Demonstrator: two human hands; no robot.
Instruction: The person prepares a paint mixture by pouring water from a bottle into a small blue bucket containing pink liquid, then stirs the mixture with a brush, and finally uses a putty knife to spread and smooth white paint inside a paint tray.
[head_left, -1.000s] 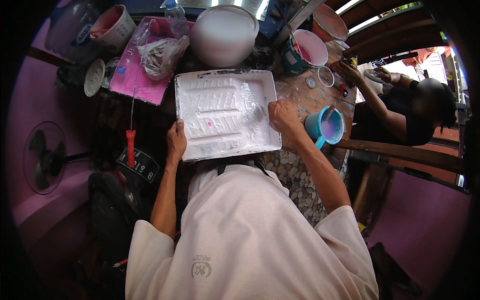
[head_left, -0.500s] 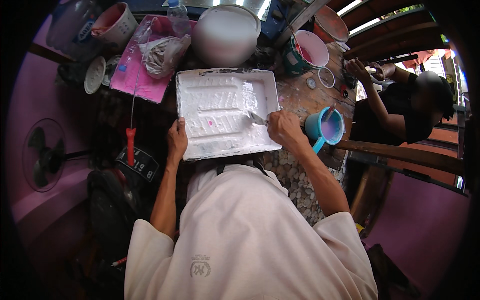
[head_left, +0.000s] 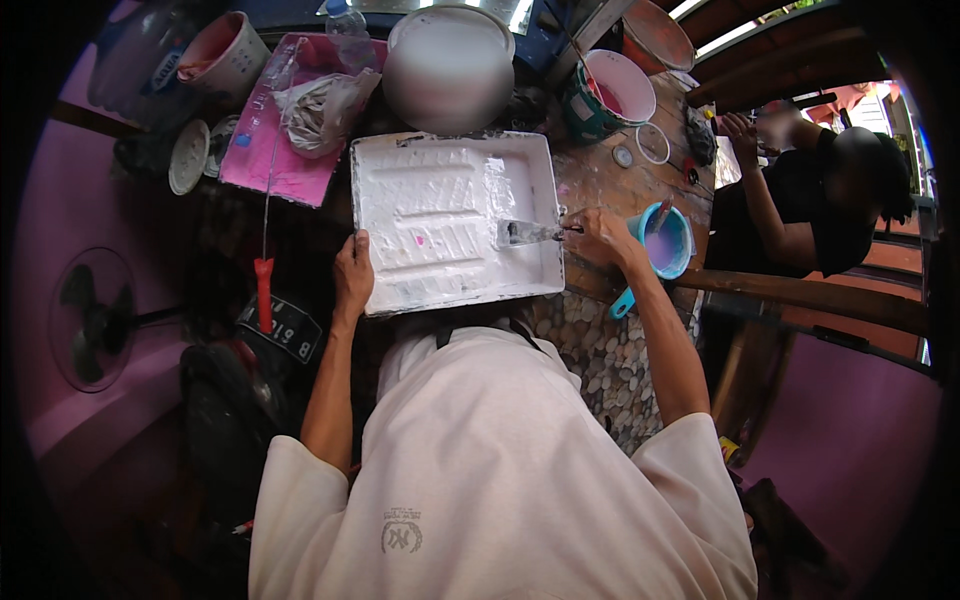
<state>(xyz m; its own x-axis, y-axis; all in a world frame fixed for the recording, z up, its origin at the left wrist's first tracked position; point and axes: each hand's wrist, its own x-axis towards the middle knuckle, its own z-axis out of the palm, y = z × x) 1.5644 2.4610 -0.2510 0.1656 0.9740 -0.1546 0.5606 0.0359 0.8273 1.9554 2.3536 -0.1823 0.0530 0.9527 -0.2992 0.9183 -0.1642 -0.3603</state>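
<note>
A white ribbed paint tray (head_left: 460,301) lies in front of me, coated with wet white paint and marked by a small pink spot. My left hand (head_left: 354,273) is closed on its left rim, thumb on top. In my right hand (head_left: 604,238), closed around the handle, is a putty knife (head_left: 524,233). Its flat blade, smeared with paint, reaches over the tray's right wall into the smooth, wet part. Just right of that hand stands a turquoise dipper (head_left: 688,240) with bluish-lilac liquid and a brush (head_left: 659,216) in it.
A pink tray (head_left: 300,188) holds a crumpled plastic bag (head_left: 318,110); beside it hangs a roller's red handle (head_left: 264,295). Behind my tray sits a large round pale container (head_left: 448,80). A green paint bucket (head_left: 585,115) stands far right, near another person (head_left: 790,220). A fan (head_left: 88,320) is at left.
The putty knife now lies flatter, its blade showing wider and pointing left. My right hand has shifted right, off the tray's edge. The dipper's handle has swung slightly; my left hand stays put.
</note>
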